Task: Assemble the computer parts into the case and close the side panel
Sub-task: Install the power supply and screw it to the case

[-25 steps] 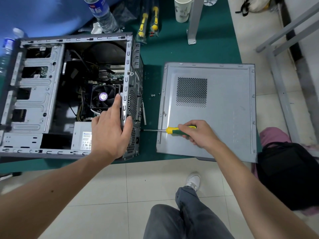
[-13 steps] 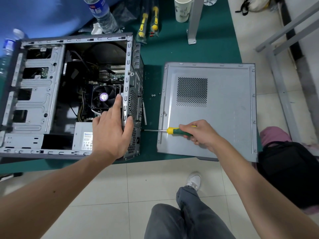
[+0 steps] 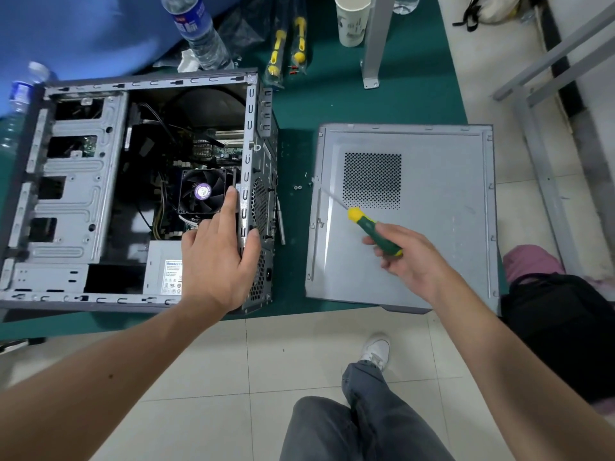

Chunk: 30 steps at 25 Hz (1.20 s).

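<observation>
1. Below you lies a floor of pale square tiles (image 3: 206, 367) with thin grey joints.
2. A dark green mat (image 3: 416, 78) covers the floor ahead of you.
3. A grey metal leg (image 3: 374, 41) stands on the mat.
4. To your right, a grey metal frame (image 3: 545, 174) runs along the floor.
5. Blue fabric (image 3: 83, 28) fills the far left corner.

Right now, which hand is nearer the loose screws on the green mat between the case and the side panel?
Right. The right hand holds the screwdriver over the side panel, its tip almost at the screws. The left hand grips the case rear edge, lower left of them.
</observation>
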### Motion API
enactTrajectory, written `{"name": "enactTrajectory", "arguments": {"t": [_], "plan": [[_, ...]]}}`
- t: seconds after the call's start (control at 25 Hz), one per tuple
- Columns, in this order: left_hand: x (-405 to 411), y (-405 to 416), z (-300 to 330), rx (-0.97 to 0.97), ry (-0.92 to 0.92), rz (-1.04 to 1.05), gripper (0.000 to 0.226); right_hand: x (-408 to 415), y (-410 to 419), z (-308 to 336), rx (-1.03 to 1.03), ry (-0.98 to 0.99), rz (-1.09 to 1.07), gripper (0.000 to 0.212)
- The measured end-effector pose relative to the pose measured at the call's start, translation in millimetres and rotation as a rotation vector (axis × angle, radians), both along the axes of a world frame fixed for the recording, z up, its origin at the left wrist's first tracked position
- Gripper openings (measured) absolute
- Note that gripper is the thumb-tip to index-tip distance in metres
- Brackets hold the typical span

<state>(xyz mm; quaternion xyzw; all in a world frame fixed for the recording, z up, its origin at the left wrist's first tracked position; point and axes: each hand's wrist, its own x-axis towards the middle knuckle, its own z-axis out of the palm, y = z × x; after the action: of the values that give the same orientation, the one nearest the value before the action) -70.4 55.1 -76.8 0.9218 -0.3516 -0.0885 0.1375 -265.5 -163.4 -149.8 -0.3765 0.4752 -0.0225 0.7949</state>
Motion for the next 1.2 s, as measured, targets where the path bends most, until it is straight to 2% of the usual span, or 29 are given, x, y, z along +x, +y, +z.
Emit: {"name": "enactTrajectory", "arguments": {"t": [0.08, 0.12, 0.24, 0.32, 0.4, 0.56, 0.72, 1.0, 1.12, 1.2], "plan": [[-1.3, 0.0, 1.1, 0.002, 0.000, -0.002, 0.065, 14.8, -0.2, 7.9, 0.122, -0.084, 0.101, 0.029], [-1.2, -0.2, 1.3, 0.001, 0.001, -0.002, 0.065, 28.8, 0.4, 11.0, 0.074, -0.060, 0.191, 0.025], [0.0, -0.5, 0.9, 0.002, 0.001, -0.001, 0.066, 80.2, 3.6, 14.6, -0.355, 0.175, 0.366, 0.016], [0.2, -0.7, 1.2, 0.007, 0.000, -0.001, 0.066, 109.6, 5.5, 10.8, -0.547, 0.217, 0.375, 0.012], [-0.2, -1.5, 1.8, 0.010, -0.001, -0.005, 0.066, 131.3, 8.0, 3.3, -0.671, 0.270, 0.372, 0.011], [-0.5, -2.1, 3.6, 0.009, 0.001, -0.009, 0.066, 160.8, 12.0, -9.9, -0.787, 0.391, 0.401, 0.011], [-0.7, -2.9, 4.7, 0.016, -0.011, -0.010, 0.067, 179.0, 11.2, -14.6, -0.859, 0.458, 0.438, 0.020], [-0.8, -2.1, 5.8, 0.032, 0.005, -0.006, 0.067, 183.7, 11.9, -23.2, -0.892, 0.501, 0.476, 0.019], [-0.4, -2.2, 6.0, 0.033, 0.005, -0.006, 0.067, 175.5, 14.7, -23.2, -0.886, 0.410, 0.368, 0.017], [-0.2, -2.6, 5.8, 0.028, 0.005, -0.001, 0.067, 164.0, 19.6, -19.4, -0.786, 0.311, 0.228, 0.015]]}}
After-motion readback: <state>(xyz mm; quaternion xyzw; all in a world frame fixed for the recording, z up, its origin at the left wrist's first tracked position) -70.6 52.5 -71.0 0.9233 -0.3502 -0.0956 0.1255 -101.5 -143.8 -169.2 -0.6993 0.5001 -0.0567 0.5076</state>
